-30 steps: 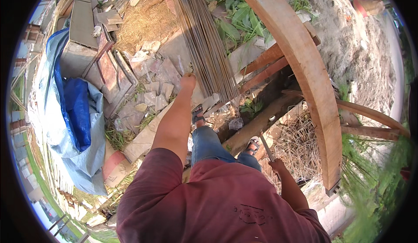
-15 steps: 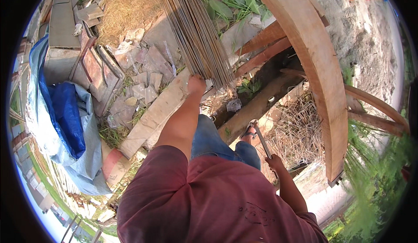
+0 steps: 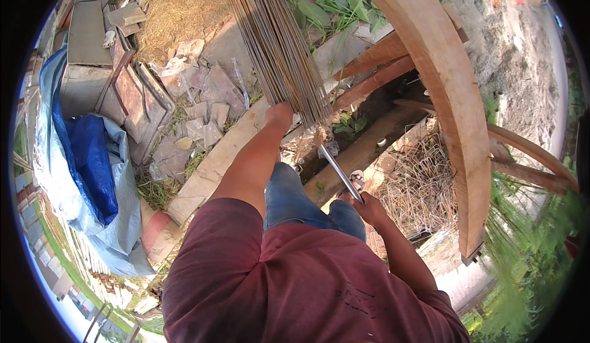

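A long bundle of thin brown steel rods (image 3: 279, 42) runs from the far edge toward me, its near ends just beyond my knees. My left hand (image 3: 279, 115) is closed on the left side of the bundle, close to those ends; its fingertips are partly hidden. To the right and nearer, my right hand (image 3: 367, 207) grips a silver metal-shafted tool (image 3: 340, 172). This tool slants up and left, with its far tip at the rod ends. The shape of that tip is too blurred to make out.
A curved wooden beam (image 3: 452, 97) arches on the right, with braces (image 3: 375, 73) behind it. Below lies a muddy trench (image 3: 362, 152) beside tangled dry stalks (image 3: 415, 186). Broken slabs (image 3: 218, 88), a concrete strip (image 3: 227, 149) and a blue tarp (image 3: 92, 165) are on the left.
My right hand has moved up and left, swinging the tool from beside my right knee to the rod ends. My left hand stays at the bundle.
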Action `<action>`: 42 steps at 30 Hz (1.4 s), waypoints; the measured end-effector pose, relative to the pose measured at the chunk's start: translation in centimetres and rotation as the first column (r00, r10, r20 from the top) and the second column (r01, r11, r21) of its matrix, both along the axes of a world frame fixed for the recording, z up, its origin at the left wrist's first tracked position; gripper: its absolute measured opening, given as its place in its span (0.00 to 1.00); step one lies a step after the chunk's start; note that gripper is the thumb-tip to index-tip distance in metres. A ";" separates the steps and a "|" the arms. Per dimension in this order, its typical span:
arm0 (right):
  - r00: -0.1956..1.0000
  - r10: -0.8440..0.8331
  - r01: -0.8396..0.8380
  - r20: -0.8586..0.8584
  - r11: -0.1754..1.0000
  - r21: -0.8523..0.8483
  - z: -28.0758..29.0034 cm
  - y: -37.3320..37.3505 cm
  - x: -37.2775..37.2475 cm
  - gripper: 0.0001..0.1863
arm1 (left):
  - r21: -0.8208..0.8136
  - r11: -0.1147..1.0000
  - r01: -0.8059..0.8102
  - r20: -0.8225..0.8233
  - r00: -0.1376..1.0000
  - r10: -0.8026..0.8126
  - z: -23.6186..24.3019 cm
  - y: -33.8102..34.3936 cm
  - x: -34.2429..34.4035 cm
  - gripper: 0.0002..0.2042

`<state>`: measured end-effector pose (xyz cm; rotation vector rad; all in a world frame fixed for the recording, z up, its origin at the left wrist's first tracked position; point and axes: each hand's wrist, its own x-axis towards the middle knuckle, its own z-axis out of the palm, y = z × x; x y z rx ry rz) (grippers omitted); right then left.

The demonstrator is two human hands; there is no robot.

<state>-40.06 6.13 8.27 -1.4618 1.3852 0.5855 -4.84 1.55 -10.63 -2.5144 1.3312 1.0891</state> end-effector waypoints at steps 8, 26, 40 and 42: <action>0.995 0.057 -0.061 -0.083 0.997 -0.042 -1.6 2.5 -5.1 0.22 | 0.028 0.966 0.256 -0.032 0.966 -0.255 0.0 -0.2 0.9 0.11; 0.997 0.042 -0.041 0.065 0.999 -0.004 -0.4 -0.8 2.2 0.21 | -0.014 0.800 0.600 -0.375 0.738 -0.560 -1.7 7.9 -2.8 0.13; 0.987 0.000 -0.017 -0.159 0.994 -0.109 -3.4 1.5 -7.0 0.24 | -0.081 0.905 -0.417 -0.289 0.879 0.379 -0.4 10.8 -8.3 0.15; 0.977 0.016 -0.043 -0.212 0.991 -0.124 -4.8 3.1 -10.9 0.24 | -0.362 0.878 -0.314 -0.112 0.950 0.293 -5.9 11.0 -5.7 0.15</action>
